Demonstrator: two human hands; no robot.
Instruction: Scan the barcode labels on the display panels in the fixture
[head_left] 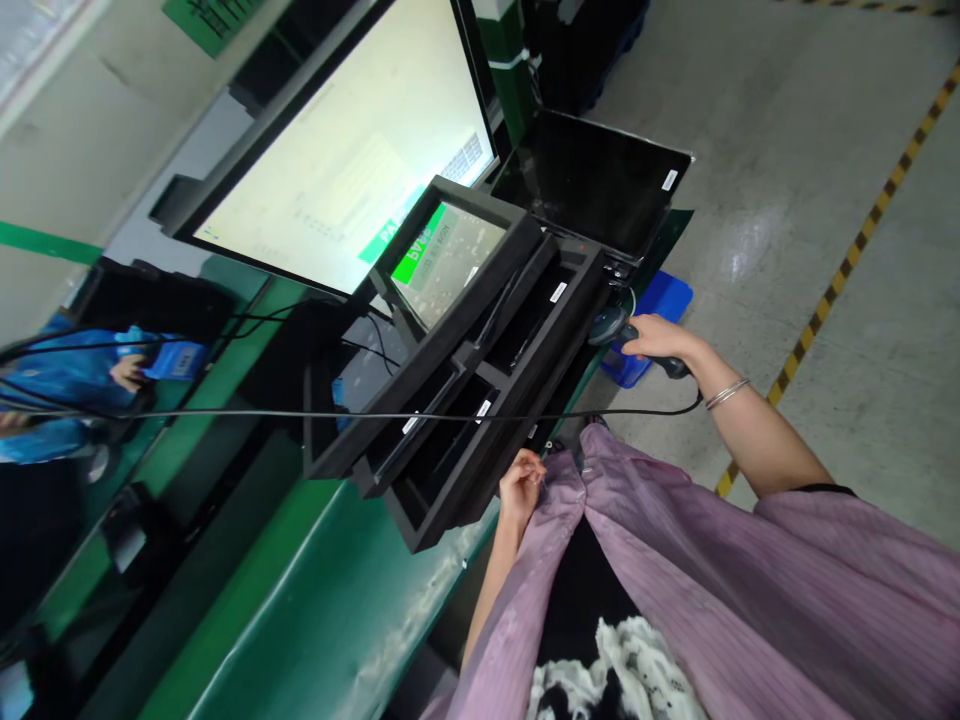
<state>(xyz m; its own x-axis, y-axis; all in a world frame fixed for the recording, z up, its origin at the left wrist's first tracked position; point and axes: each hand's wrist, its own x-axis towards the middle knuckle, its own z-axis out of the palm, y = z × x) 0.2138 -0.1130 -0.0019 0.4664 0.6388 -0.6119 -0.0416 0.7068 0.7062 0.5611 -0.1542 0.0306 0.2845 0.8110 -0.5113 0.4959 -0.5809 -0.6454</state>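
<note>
My right hand [660, 338] grips a handheld barcode scanner [609, 326], its fingers wrapped round the handle. The scanner's head is close to the right end of a stack of black foam trays [421, 528]. Dark flat panels with white labels lie in the tray slots. On top, a black frame holds a glossy panel [450, 262] that shows a green patch and lettering. My left hand [523, 485] is beside the near edge of the trays, against the purple garment [559, 490]. Its fingers are curled closed; whether anything is inside them is hidden.
A large lit monitor [337, 150] stands behind the trays, with a dark laptop-like screen [592, 180] to its right. The scanner's cable [300, 413] stretches across the green bench [322, 600]. A blue bin [667, 295] sits beyond my right hand. Another person's blue sleeve [67, 375] is at left.
</note>
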